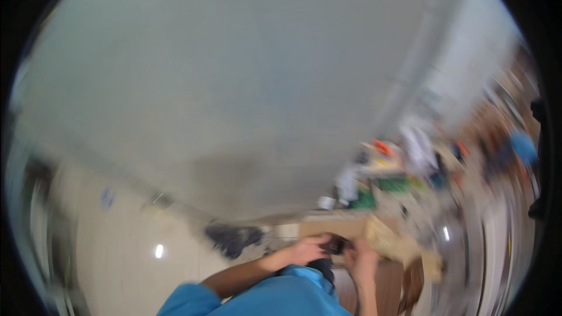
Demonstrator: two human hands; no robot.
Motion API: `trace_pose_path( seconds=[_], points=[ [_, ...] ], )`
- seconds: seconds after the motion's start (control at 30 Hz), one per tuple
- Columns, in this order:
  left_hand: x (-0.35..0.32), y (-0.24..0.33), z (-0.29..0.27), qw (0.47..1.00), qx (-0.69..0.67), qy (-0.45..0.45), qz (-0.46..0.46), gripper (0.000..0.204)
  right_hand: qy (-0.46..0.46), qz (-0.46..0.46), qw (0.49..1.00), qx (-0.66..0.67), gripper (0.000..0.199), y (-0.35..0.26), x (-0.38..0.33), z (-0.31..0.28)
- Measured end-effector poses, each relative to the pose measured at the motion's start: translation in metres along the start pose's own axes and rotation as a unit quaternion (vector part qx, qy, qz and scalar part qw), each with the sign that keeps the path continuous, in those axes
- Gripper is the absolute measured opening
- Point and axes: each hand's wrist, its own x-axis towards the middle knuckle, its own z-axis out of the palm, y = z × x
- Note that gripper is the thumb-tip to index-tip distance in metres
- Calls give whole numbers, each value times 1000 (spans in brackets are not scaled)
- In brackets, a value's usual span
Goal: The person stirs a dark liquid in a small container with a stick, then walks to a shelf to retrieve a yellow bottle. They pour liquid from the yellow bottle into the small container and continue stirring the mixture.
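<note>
left hand (307, 250), right hand (361, 257), gripping dark object (335, 245)

A light wooden desk (398, 246) is seen at lower right, heavily blurred. Cluttered things are spread on its far part: a green item (393, 184), an orange one (381, 147) and something white (349, 180); their kinds cannot be told.

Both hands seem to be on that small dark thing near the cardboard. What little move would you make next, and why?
Probably pause and steady the small dark object first. The left hand and right hand meet around it close to the body, beside the cardboard box, but the picture is too blurred to judge the grip.
</note>
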Motion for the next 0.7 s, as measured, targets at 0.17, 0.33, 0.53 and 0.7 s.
trace_pose_path(
  seconds=[0.17, 0.33, 0.53, 0.7],
  points=[
    [13, -8, 15, 994, 98, -40, 0, 55, -16, -11, 1000, 22, 18, 2, -20, -22],
    [28, -31, 32, 991, 115, -40, -62, 58, 31, 44, 998, -8, 17, 12, -46, -31],
    [54, -39, 54, 973, 187, -73, -112, 64, 127, 69, 990, -3, 15, 26, -71, -43],
    [73, -40, 67, 965, 173, -73, -181, 61, 150, 109, 982, 24, 14, 28, -88, -40]
  ],
)
